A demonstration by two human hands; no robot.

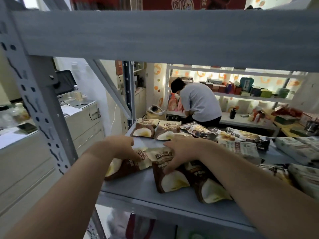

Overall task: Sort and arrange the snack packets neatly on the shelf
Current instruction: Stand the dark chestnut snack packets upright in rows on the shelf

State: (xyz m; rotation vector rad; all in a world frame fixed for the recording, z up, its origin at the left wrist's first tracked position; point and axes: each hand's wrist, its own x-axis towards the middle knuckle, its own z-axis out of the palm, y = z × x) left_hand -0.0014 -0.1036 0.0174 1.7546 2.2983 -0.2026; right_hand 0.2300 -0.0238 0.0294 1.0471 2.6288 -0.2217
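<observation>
Brown-and-cream snack packets (170, 176) — flat on shelf (138, 188)

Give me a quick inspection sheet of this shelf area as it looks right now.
Surface: grey shelf board, partly bare at the front.
Job's things: brown packets, three in front, two at the back; other printed packets piled to the right.
Clutter: nothing seen.
Hands: left hand holds the left brown packet; right hand grips the middle brown packet.
Cables: black cable on the counter at left.
Surroundings: a person bent over lit shelves behind.
</observation>
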